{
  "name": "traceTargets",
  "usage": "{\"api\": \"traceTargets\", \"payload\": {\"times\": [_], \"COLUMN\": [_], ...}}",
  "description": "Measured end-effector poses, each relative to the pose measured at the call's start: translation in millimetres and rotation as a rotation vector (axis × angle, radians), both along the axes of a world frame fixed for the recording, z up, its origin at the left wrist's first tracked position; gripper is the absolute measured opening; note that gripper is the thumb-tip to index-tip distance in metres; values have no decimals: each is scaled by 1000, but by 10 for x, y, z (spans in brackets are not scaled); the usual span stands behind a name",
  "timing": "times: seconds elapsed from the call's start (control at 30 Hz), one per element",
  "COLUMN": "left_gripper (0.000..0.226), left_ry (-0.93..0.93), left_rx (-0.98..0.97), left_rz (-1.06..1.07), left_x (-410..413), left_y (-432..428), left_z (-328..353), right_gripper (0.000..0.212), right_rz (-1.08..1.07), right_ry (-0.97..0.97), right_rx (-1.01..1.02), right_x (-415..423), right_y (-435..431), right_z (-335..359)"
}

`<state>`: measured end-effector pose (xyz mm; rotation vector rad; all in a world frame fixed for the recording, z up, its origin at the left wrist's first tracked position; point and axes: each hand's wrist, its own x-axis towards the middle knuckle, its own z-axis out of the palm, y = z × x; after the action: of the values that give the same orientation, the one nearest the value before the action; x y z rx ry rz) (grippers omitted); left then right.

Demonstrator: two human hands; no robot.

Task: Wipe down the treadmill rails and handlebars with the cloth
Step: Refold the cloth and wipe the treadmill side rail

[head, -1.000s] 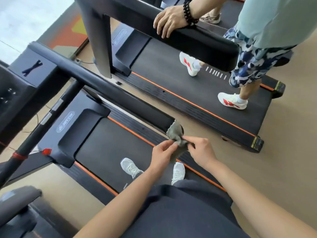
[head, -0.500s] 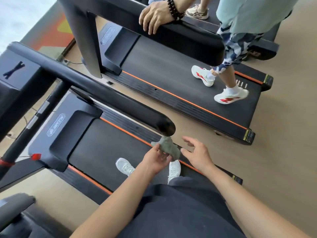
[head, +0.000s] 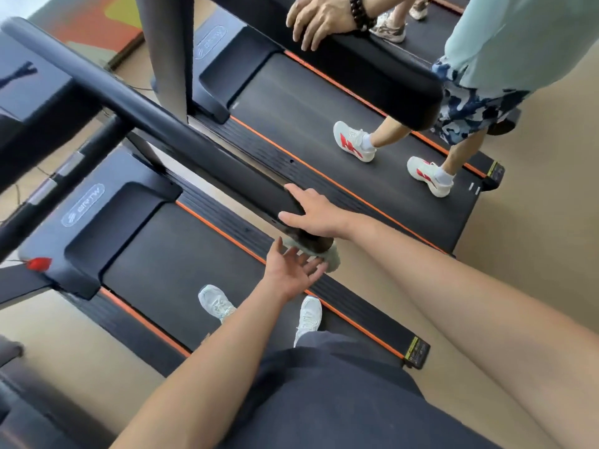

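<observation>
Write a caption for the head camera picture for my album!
Right hand atop the handlebar end, left hand touching a cloth beneath it.

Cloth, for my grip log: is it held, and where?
Not gripped: left hand presses the cloth from below against the handlebar end; right hand rests atop.

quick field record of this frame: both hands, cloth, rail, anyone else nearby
left hand: palm up, fingers straight, touching the cloth from below
right hand: open, resting on top of the handrail end
cloth: grey-green, bunched under the handrail tip
handrail: black, runs diagonally
nearby: another person walking on the next treadmill
</observation>
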<state>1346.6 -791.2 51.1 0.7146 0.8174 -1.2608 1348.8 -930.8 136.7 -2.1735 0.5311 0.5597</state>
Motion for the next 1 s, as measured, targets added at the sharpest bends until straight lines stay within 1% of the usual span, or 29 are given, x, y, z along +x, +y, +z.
{"api": "traceTargets", "payload": {"times": [0.1, 0.23, 0.37, 0.5, 0.6, 0.8, 1.0], "left_gripper": [67, 73, 79, 71, 65, 65, 68], "left_ry": [13, 34, 20, -22, -90, -157, -162], "left_rx": [-48, -68, -60, -45, -27, -27, -14], "left_rz": [-18, 8, 65, 116, 109, 89, 44], "left_x": [32, 22, 81, 259, 450, 811, 851], "left_y": [-36, -76, -63, -2, 56, 246, 268], "left_z": [-31, -84, -117, -140, -141, -130, -165], "right_gripper": [81, 89, 79, 77, 76, 77, 75], "right_rz": [-6, 2, 0, -31, -54, -50, -86], "right_ry": [20, -3, -44, -88, -105, -133, -130], "right_rx": [22, 55, 70, 56, 37, 36, 43], "right_x": [76, 89, 58, 49, 46, 59, 72], "right_y": [22, -28, -45, -37, -23, -30, -39], "right_z": [-88, -141, -165, -212, -260, -292, -321]}}
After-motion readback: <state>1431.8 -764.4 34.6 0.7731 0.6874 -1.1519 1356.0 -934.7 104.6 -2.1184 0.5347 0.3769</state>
